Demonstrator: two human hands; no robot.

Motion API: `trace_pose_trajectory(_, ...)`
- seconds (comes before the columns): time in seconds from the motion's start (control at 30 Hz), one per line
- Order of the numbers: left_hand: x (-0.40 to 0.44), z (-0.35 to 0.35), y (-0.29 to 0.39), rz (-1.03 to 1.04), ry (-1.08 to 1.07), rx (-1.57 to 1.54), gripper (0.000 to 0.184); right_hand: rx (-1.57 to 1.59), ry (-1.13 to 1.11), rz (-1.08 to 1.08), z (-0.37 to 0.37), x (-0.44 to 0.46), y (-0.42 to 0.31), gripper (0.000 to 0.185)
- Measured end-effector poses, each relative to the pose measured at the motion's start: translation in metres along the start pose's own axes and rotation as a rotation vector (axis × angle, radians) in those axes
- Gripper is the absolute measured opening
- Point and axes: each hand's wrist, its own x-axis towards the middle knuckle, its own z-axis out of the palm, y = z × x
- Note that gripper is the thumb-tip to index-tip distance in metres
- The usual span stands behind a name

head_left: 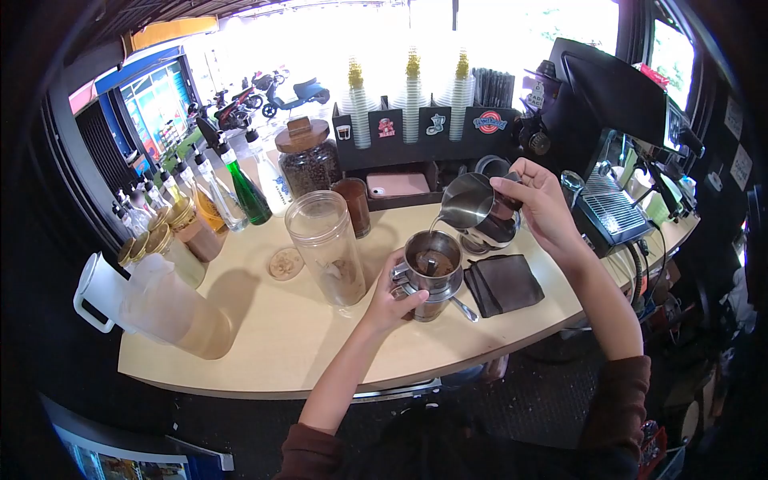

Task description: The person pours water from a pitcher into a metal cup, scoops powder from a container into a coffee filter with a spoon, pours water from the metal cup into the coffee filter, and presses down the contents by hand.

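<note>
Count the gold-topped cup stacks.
3, all in the black rack at the back: left stack, middle stack, right stack. More could be hidden behind.

1. The left sleeve [308, 454] and the right sleeve [618, 408] match: dark brown with a reddish tint.
2. Each ends in a plain, band-like cuff [624, 371] below the elbow.
3. The left hand [394, 296] and right hand [538, 198] are bare, like the wrists.
4. Between the sleeves, at the near edge, a blackish patch [434, 444] could be hair or clothing; I cannot tell.
</note>
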Motion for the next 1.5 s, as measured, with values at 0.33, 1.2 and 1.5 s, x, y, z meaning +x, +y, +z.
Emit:
trace_pose_trajectory(0.33, 0.0, -0.002, -0.002, -0.007, 0.008, 0.015, 0.078, -0.016, 0.02, 0.012, -0.005, -0.005, 0.001, 0.019)
trace_pose_trajectory(1.2, -0.001, 0.0, 0.0, -0.006, 0.025, 0.038, 0.082, 0.401, 0.384, 0.147, -0.104, -0.075, 0.151, 0.026)
trace_pose_trajectory(1.5, -0.004, -0.004, -0.005, -0.017, 0.045, 0.064, 0.079, 0.193, 0.469, 0.117, -0.113, -0.088, 0.156, 0.016)
